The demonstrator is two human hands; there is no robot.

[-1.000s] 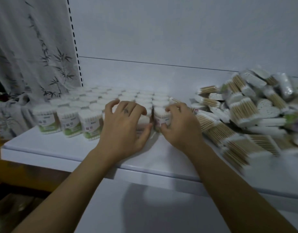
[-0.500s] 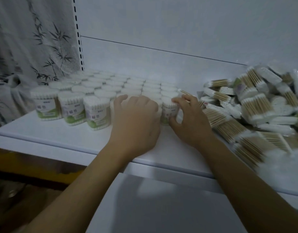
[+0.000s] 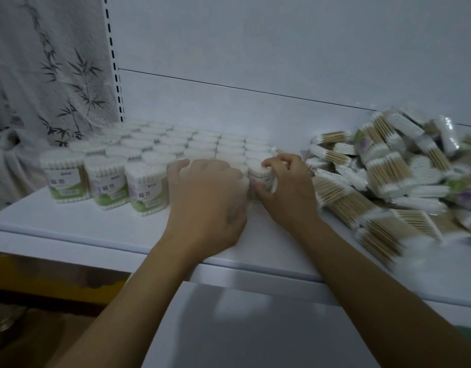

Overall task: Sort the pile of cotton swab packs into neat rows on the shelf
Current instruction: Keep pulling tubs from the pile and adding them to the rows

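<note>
While 2 hands work at the front of a white shelf (image 3: 69,227), 3 labelled upright packs (image 3: 106,187) stand left of them, fronting rows of packs (image 3: 176,144) too blurred to count. The right hand (image 3: 287,195) pinches 1 upright pack (image 3: 259,176) between thumb and fingers. The left hand (image 3: 207,200) curls over the next spot; its grip is hidden. 1 loose pile (image 3: 388,176) lies to the right. Compared with 1 second ago, the left hand now covers the pack it visibly held.
</note>
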